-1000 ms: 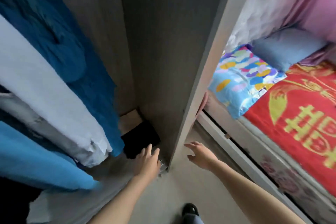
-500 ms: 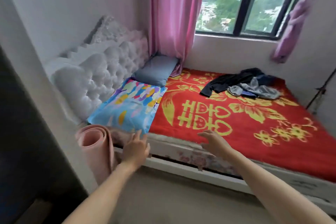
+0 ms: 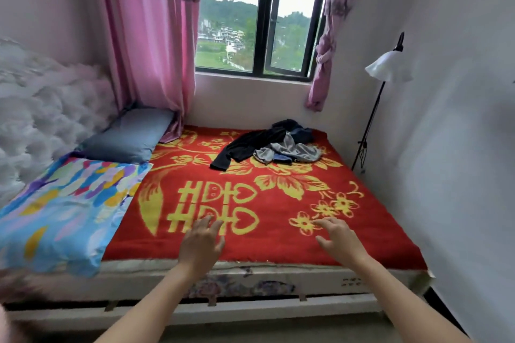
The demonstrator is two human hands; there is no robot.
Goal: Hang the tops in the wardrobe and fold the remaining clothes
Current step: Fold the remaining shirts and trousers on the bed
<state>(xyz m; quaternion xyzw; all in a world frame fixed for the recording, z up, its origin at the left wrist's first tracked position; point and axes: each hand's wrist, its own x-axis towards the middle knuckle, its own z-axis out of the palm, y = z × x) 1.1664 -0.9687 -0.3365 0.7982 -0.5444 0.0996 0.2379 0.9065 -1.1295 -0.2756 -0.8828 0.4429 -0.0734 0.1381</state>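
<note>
A loose pile of clothes lies on the far side of the bed near the window: a black garment (image 3: pixel 245 146) spread to the left, a grey garment (image 3: pixel 289 149) on top, and a dark blue piece (image 3: pixel 302 131) behind. My left hand (image 3: pixel 202 243) and my right hand (image 3: pixel 338 239) are both stretched out over the near edge of the red blanket (image 3: pixel 273 203), fingers relaxed and holding nothing. The pile is well beyond both hands. The wardrobe is out of view.
A patterned blue pillow (image 3: pixel 64 211) and a grey-blue pillow (image 3: pixel 128 135) lie at the left by the tufted headboard (image 3: pixel 36 114). Pink curtains (image 3: pixel 147 36) flank the window. A floor lamp (image 3: pixel 387 69) stands at the right wall.
The view has swung from the wardrobe interior round to the bed. Both hands stay empty and now reach out over the bed's near edge.
</note>
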